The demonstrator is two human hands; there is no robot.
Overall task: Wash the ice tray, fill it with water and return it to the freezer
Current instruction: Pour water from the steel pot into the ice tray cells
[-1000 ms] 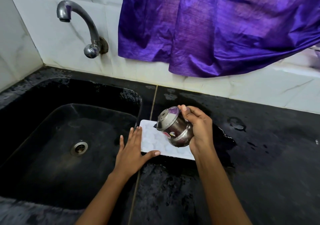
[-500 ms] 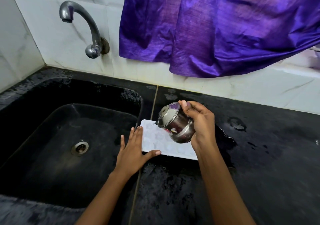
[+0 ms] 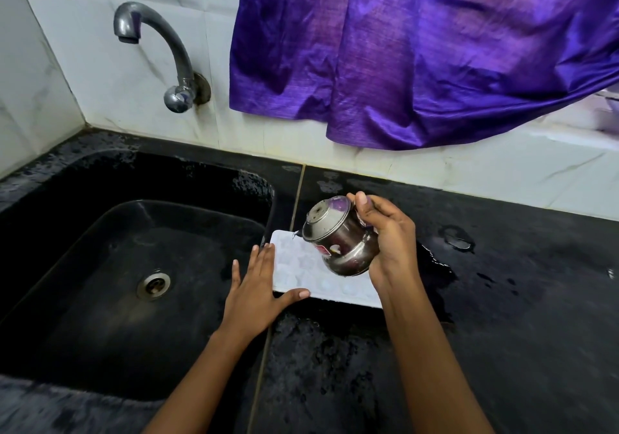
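Black stone counter [image 3: 502, 333], wet and speckled, runs beneath a white tiled wall [image 3: 100, 75], with a deep black sink [image 3: 110, 172] set into it. A curved metal tap [image 3: 160, 42] juts from the wall above the sink, and a shiny purple cloth [image 3: 402, 48] hangs down beyond it. The white ice tray [image 3: 294, 266] lies flat on the counter just beside the sink, one short end reaching the sink's rim. The left hand [image 3: 254, 293] rests against that end: its grip is spread, fingers straight along the tray's edge and thumb laid across the near corner, steadying rather than clasping. The right hand [image 3: 392, 242] hovers over the tray's other half, its grip curled round a small steel pot [image 3: 338, 239], which is tipped sideways above the cups. Whether water is leaving the pot cannot be told. A puddle [image 3: 435, 266] spreads on the counter on the tray's far side from the sink. The sink's drain [image 3: 153, 283] sits open in its floor. The tray looks like thin moulded plastic, so it is probably light and somewhat bendy, and slippery while wet. Once filled it will likely slosh at any tilt or twist. The safest hold seems to be both short ends at once, thumbs on the rim, keeping it level.
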